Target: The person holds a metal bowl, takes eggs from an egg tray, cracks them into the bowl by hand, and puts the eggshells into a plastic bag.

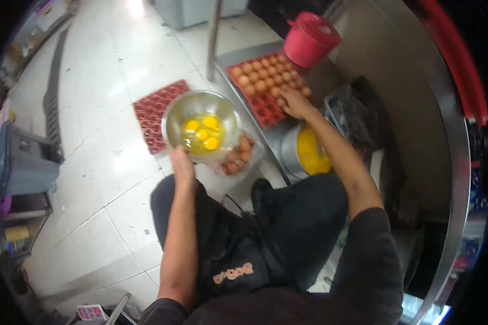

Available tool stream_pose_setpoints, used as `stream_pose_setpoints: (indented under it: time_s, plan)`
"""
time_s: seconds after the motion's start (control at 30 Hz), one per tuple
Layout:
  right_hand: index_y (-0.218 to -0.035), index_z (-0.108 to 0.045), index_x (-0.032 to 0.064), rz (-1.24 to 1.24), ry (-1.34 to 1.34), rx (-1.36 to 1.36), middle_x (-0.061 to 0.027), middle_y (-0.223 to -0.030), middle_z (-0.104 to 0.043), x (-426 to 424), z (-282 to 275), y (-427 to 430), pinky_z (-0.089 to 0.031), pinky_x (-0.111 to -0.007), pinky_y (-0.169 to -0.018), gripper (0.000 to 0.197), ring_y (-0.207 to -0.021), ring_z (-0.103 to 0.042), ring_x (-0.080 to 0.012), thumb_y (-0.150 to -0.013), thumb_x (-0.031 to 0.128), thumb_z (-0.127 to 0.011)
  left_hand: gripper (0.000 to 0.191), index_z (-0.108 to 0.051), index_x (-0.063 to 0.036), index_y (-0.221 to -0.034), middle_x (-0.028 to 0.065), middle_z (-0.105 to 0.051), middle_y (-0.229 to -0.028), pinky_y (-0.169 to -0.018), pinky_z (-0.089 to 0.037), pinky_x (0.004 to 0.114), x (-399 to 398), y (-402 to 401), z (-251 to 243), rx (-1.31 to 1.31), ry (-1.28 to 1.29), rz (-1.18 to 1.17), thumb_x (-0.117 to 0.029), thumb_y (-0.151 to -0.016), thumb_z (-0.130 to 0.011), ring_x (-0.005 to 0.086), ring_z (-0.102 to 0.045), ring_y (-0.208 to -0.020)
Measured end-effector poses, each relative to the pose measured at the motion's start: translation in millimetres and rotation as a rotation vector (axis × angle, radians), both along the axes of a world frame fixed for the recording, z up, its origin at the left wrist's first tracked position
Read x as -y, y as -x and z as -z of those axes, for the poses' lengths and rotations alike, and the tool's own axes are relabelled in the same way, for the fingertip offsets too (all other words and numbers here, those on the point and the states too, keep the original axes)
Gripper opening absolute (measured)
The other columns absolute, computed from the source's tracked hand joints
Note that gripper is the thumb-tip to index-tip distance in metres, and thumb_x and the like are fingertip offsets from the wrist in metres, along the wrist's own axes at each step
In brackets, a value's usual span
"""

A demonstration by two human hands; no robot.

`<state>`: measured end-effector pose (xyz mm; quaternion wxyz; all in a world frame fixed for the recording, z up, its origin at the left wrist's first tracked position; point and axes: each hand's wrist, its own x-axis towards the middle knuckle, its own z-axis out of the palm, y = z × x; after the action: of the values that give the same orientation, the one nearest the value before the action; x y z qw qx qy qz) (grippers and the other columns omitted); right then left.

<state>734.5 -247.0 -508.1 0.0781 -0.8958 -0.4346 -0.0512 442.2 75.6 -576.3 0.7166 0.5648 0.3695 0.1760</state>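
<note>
My left hand [182, 165] grips the near rim of a stainless steel mixing bowl [174, 115], held above the floor. Several raw egg yolks [203, 133] lie in clear egg white in its bottom. My right hand [296, 104] reaches onto a red egg tray [264, 109], its fingers around a brown egg [282, 102]. Rows of brown eggs [260, 85] fill the far part of this tray, while several cups at its near end hold none. Whether the fingers have lifted the egg, I cannot tell, as the hand is blurred.
Beside my right knee, a metal pot [289, 151] holds yellow egg liquid. Eggshells [238, 156] fill a clear plastic bag below the bowl. Another red egg tray [150, 118] lies beyond the bowl. A pink lidded bucket [309, 40] stands on the metal shelf [238, 57], near a black plastic bag [351, 115].
</note>
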Motion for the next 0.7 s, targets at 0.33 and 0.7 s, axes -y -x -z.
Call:
stream_pose_setpoints:
  time_s: [0.33,0.7]
  plan:
    - [-0.146,-0.041,0.0051,0.104,0.260,0.061,-0.0225,-0.136,-0.048,64,46,-4,-0.043,-0.051,-0.104,0.089,-0.123,-0.049,-0.0437,-0.064,0.000,-0.076,0.062,-0.027,-0.0096,-0.155,0.0282,-0.045,-0.146,-0.114,-0.033,0.043,48,-3,-37,0.222,-0.062,0.037,-0.016,-0.095,-0.041,0.0402,-0.045,-0.136]
    - [-0.125,-0.064,0.0010,0.030,-0.357,-0.591,-0.0123,-0.121,-0.068,-28,-51,16,-0.049,-0.035,-0.101,0.034,-0.115,-0.063,-0.0227,-0.096,0.017,-0.066,0.058,-0.030,-0.0059,-0.147,0.0259,-0.056,-0.124,-0.096,-0.046,0.040,18,-7,2,0.059,-0.178,0.050,-0.018,-0.092,-0.043,0.0339,-0.059,-0.111]
